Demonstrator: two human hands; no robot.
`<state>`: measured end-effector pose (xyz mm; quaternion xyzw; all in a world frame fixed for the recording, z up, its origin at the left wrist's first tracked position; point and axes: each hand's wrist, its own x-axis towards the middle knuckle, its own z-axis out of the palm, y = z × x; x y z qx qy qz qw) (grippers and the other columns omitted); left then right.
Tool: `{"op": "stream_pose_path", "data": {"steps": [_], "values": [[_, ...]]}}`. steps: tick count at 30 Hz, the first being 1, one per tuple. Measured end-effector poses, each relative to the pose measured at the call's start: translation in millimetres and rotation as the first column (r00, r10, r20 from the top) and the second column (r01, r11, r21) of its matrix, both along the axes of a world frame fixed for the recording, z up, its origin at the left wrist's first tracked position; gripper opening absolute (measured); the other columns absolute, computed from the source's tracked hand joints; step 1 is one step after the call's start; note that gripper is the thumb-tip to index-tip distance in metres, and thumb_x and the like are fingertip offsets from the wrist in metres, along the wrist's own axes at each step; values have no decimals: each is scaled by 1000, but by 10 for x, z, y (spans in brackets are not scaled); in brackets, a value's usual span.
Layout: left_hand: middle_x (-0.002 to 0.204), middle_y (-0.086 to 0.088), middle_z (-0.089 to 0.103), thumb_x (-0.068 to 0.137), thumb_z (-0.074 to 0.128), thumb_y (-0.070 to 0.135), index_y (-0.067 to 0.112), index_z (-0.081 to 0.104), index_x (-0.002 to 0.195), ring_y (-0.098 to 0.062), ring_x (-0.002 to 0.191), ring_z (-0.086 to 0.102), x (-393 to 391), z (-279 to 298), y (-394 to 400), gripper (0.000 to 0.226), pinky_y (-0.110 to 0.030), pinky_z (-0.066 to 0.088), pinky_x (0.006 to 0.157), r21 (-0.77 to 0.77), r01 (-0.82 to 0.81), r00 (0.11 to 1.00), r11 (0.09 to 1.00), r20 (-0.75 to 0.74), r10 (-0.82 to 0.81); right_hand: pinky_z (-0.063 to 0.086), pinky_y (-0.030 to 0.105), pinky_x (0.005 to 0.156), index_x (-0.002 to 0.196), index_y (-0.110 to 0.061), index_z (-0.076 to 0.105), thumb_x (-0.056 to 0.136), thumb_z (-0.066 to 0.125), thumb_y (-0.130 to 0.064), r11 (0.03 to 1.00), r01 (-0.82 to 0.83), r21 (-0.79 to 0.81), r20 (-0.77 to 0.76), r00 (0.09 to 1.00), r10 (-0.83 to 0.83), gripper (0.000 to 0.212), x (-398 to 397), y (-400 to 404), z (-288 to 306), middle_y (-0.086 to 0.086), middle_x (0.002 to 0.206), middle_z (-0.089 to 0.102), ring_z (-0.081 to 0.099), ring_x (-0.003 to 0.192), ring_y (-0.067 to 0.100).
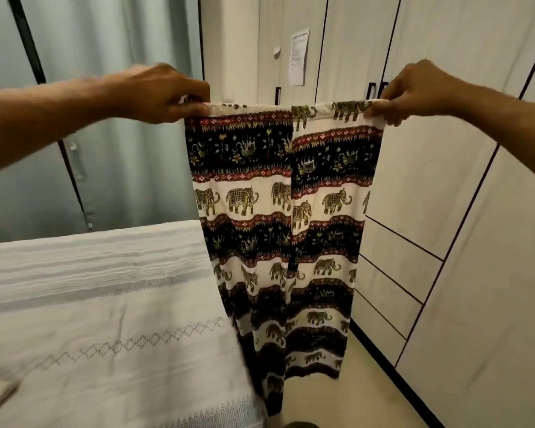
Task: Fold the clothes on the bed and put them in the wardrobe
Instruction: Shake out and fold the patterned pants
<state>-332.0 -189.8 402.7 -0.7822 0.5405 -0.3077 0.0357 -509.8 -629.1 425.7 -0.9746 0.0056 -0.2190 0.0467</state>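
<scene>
Trousers [288,211] hang limp in air beside bed [105,319], left hand [164,94] and right hand [414,91] each pinching a waistband corner; light, soft, drapes below grip: hold waistband

Both your arms reach forward at about the same height, spread well apart, bare forearms entering from the left and right edges. Your left hand [164,92] is turned knuckles-up, its fingers [195,111] curled under and thumb pressed against them, pinching one end of the waistband of the trousers [278,193]. Your right hand [414,89] mirrors it, back of the hand up, fingers curled down and pinching the other end. Both wrists are nearly straight.
</scene>
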Motion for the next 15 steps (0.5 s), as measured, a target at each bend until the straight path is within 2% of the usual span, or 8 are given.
{"op": "stream_pose_path", "data": {"steps": [2, 5, 7, 8, 10, 12, 13, 15], "values": [[89, -9, 69, 98, 32, 70, 16, 61, 111, -24, 68, 61, -33, 13, -20, 62, -34, 46, 66, -44, 10, 1000, 999, -13, -11, 57, 25, 65, 99, -6, 77, 102, 59, -47, 996, 89, 12, 5, 996, -89, 44, 86, 38, 14, 8, 77, 77, 76, 67, 17], [91, -6, 71, 99, 40, 71, 13, 65, 109, -21, 75, 65, -281, -73, -180, 63, -34, 52, 65, -50, 76, 994, 996, -72, -80, 46, 26, 58, 84, -4, 71, 105, 44, -54, 957, 290, -2, -7, 957, -290, 61, 172, 185, -68, 9, 66, 74, 72, 59, 21], [89, -4, 71, 101, 46, 66, 13, 67, 104, -20, 76, 68, -547, -247, -383, 57, -40, 59, 64, -2, 186, 978, 982, -91, -186, 44, 26, 55, 71, -6, 73, 97, 60, -57, 940, 339, -39, -42, 939, -340, 59, 256, 278, -193, 5, 54, 70, 70, 55, 19], [88, -1, 70, 101, 51, 63, 13, 67, 102, -18, 77, 68, -701, -366, -518, 52, -37, 59, 66, 22, 244, 963, 969, -121, -240, 45, 26, 53, 69, -6, 74, 92, 71, -52, 942, 333, -43, -73, 939, -336, 51, 295, 328, -250, 1, 51, 69, 70, 55, 18], [88, 3, 67, 100, 59, 56, 16, 66, 100, -12, 80, 65, -1059, -641, -769, 41, -28, 54, 70, 58, 345, 918, 937, -229, -324, 49, 19, 48, 78, -4, 76, 85, 84, -31, 964, 252, 86, -176, 956, -235, 28, 398, 434, -401, 1, 58, 73, 70, 55, 11], [94, 8, 64, 100, 65, 43, 20, 65, 102, -6, 86, 60, -1368, -942, -1004, 23, -21, 51, 76, 80, 398, 879, 914, -318, -355, 58, 18, 57, 98, 0, 75, 88, 78, -8, 941, 120, 316, -252, 967, -39, 13, 539, 552, -616, 13, 88, 78, 75, 66, 11], [100, 10, 62, 99, 67, 34, 22, 65, 104, -5, 90, 58, -1497, -1127, -1103, 13, -18, 50, 81, 98, 396, 871, 913, -355, -340, 63, 25, 67, 109, 1, 73, 91, 71, -2, 907, 72, 415, -257, 965, 42, 19, 621, 618, -734, 18, 102, 77, 77, 76, 16], [111, 8, 58, 98, 66, 23, 22, 66, 112, -7, 100, 58, -1784, -1522, -1269, 14, -24, 53, 90, 97, 429, 835, 898, -421, -354, 65, 39, 81, 124, -3, 68, 94, 61, 4, 849, 19, 528, -240, 962, 128, 32, 740, 802, -968, 14, 114, 74, 76, 94, 25]]}}
